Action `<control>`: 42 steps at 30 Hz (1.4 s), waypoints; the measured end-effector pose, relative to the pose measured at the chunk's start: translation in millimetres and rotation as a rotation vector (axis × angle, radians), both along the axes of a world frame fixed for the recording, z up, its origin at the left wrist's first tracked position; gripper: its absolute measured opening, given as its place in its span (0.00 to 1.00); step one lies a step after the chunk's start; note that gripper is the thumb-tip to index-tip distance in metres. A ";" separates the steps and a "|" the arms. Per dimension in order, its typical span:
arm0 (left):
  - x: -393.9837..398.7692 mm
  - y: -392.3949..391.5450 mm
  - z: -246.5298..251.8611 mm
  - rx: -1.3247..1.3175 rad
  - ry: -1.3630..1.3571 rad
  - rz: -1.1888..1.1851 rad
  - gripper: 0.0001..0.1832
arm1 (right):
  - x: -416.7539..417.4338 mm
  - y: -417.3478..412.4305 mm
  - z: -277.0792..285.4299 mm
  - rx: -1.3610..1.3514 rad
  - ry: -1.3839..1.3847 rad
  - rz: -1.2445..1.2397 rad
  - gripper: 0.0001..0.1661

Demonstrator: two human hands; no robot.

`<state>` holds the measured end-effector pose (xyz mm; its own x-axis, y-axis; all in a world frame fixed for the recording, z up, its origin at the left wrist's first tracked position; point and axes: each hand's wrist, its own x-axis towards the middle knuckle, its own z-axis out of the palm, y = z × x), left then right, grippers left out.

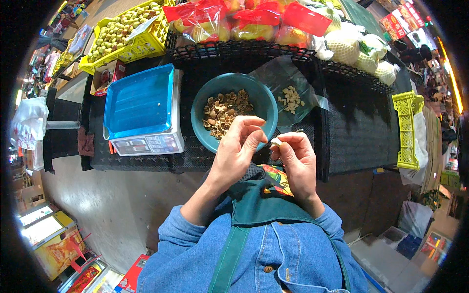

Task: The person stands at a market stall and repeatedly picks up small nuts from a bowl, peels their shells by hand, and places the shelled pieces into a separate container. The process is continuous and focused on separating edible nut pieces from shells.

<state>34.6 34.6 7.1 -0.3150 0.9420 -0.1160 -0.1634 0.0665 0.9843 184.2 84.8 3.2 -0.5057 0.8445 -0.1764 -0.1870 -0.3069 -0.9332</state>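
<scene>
Between the thumb and fingers of my right hand [295,152] is a pale piece of nut kernel [276,142], just off the bowl's near right rim. My left hand [240,144] hangs over the near side of a teal plastic bowl [269,110]. Its thumb and forefinger are apart and nothing shows between them; the palm is hidden. Broken brown nutshells [223,110], which look like walnut, lie in the bowl. To its right, a small heap of pale kernels [291,99] rests on a clear plastic bag [271,75].
Left of the bowl stands a digital scale [150,143] with a blue tray [141,102] on top. Behind are a yellow crate [146,49] of jujubes, bagged fruit [209,31] and net-wrapped pomelos [342,44]. A black ridge [323,146] divides the dark counter [362,143].
</scene>
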 end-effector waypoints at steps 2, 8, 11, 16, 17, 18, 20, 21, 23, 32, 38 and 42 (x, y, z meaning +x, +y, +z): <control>1.9 -0.6 -3.9 0.071 -0.013 -0.059 0.13 | 0.0 -1.1 2.7 0.055 -0.060 0.003 0.10; 6.2 -0.7 -1.2 0.048 -0.112 -0.083 0.14 | 1.5 -2.8 3.6 0.128 -0.059 -0.021 0.13; 8.8 -0.6 0.6 0.040 -0.151 -0.060 0.15 | 1.5 -3.6 3.5 0.151 -0.014 -0.009 0.14; 16.0 -0.2 -6.5 0.096 -0.164 -0.049 0.12 | 3.4 4.4 -5.5 0.443 -0.063 0.025 0.14; 15.2 -0.6 -7.6 0.078 -0.153 -0.062 0.12 | 2.8 2.8 -3.8 0.367 -0.052 -0.011 0.13; 13.4 -1.6 -9.3 0.058 -0.143 -0.075 0.11 | 0.1 0.1 1.4 0.291 -0.040 -0.046 0.12; 7.2 -2.3 -9.1 0.005 -0.064 -0.085 0.09 | 0.2 -0.9 6.4 0.231 -0.021 -0.043 0.11; 5.0 -3.0 -6.8 -0.003 -0.095 -0.093 0.09 | 0.6 -0.3 6.6 0.218 -0.011 -0.031 0.11; 2.2 -4.0 -1.2 -0.021 -0.157 -0.108 0.08 | 0.8 1.0 6.9 0.192 0.009 -0.006 0.12; -1.9 -5.9 6.8 -0.095 -0.149 -0.132 0.06 | 4.9 0.4 1.1 -0.064 0.058 -0.036 0.14; 2.1 -5.9 3.3 -0.037 -0.106 -0.113 0.06 | 3.0 -3.7 9.8 0.109 -0.087 -0.020 0.16; -0.3 -6.3 5.5 -0.085 -0.111 -0.156 0.06 | 4.9 -2.1 5.7 0.213 -0.120 -0.003 0.15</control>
<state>34.3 28.2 12.5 -0.1472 0.9636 -0.2230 -0.2517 0.1815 0.9506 189.1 82.7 8.9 -0.4895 0.8704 -0.0526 -0.0712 -0.1000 -0.9924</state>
